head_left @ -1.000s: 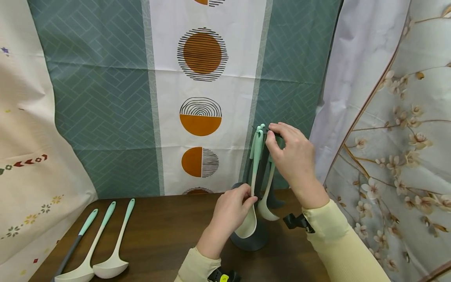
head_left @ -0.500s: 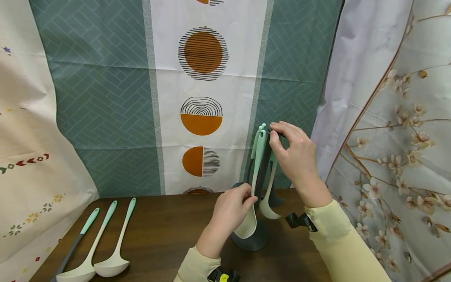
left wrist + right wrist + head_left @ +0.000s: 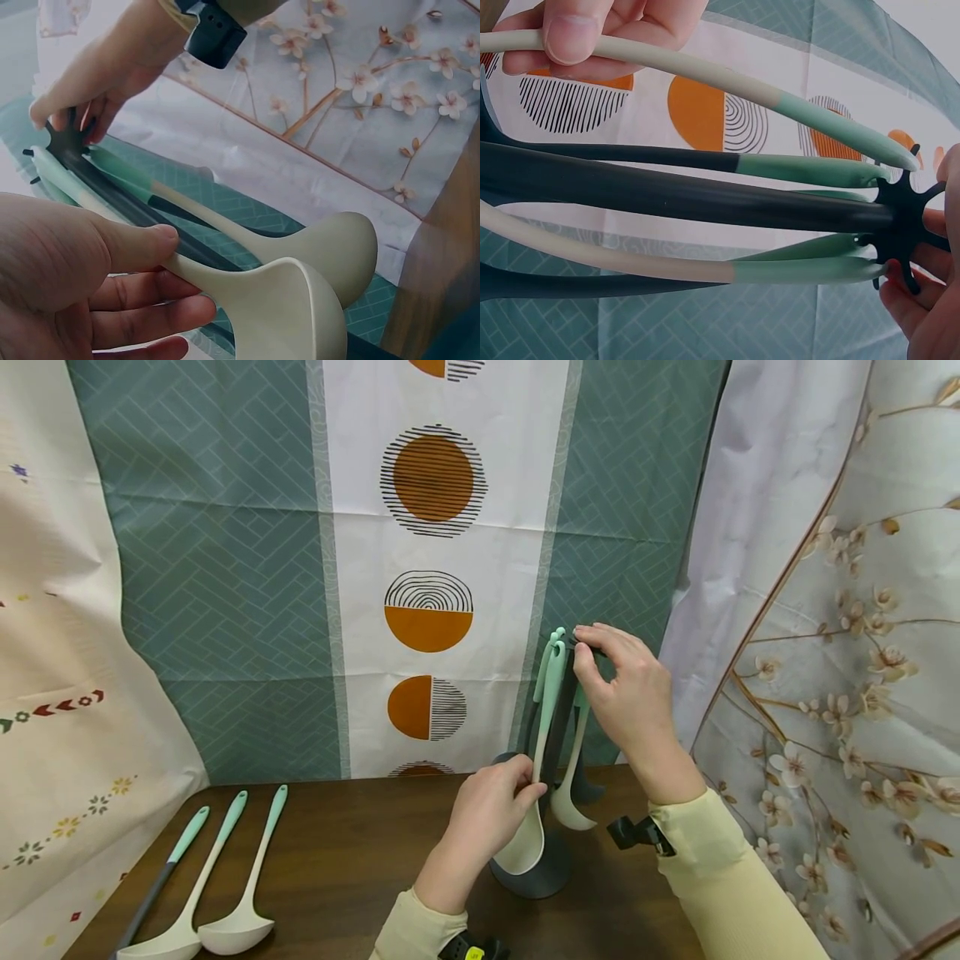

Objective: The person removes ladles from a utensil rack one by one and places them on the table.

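My left hand (image 3: pixel 487 810) pinches a cream ladle (image 3: pixel 525 843) between thumb and fingers, low on its handle, just above the bowl. The ladle hangs upright, its mint-green handle end at a hook of the dark grey utensil stand (image 3: pixel 534 883). In the right wrist view that handle end overlaps a hook of the top hook ring (image 3: pixel 900 214). Thumb and fingers of my right hand (image 3: pixel 630 697) grip this ring from the right. Another cream ladle (image 3: pixel 337 247) hangs from the stand, with dark utensils with green handles (image 3: pixel 810 171) beside it.
To the left on the brown wooden table (image 3: pixel 337 860) lie two cream ladles (image 3: pixel 238 927) and a dark-shafted utensil (image 3: pixel 161 885) with a green handle. A patterned cloth (image 3: pixel 225 568) hangs behind the table, and a flowered curtain (image 3: pixel 840 693) is at the right.
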A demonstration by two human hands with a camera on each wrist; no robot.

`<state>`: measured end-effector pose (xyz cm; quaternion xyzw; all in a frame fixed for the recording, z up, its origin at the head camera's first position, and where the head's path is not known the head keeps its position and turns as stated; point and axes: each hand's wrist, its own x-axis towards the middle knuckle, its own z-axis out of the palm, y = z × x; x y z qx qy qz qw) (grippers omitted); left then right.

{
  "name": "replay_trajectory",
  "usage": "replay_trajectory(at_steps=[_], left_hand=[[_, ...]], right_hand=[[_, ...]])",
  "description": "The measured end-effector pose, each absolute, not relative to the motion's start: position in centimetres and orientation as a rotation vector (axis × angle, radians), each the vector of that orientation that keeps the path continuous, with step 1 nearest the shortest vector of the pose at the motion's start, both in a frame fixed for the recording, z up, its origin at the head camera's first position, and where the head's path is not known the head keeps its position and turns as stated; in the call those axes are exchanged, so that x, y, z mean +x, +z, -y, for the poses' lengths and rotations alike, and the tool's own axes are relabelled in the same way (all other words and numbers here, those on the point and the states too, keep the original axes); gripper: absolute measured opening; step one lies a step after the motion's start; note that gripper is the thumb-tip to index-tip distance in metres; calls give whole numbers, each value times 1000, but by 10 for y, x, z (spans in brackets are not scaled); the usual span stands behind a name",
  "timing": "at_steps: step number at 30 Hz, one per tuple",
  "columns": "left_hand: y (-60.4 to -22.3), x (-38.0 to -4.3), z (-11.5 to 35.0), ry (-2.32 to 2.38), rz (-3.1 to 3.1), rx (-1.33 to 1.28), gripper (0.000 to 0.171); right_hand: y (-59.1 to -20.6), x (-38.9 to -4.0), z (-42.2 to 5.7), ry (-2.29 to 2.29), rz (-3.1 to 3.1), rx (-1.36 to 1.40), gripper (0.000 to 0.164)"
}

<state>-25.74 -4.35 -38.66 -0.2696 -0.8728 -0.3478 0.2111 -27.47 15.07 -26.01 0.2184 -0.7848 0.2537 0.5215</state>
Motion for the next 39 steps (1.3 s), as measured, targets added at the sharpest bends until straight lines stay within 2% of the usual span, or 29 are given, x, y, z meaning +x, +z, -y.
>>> replay_trajectory(at_steps=[21, 39], left_hand=[[-385, -253, 48, -971, 2402, -745, 19], [-380, -251, 51, -990, 2382, -747, 19]], right_hand=[[-261, -274, -148, 629, 1876, 524, 31], [-262, -268, -145, 488, 1875, 452, 35]])
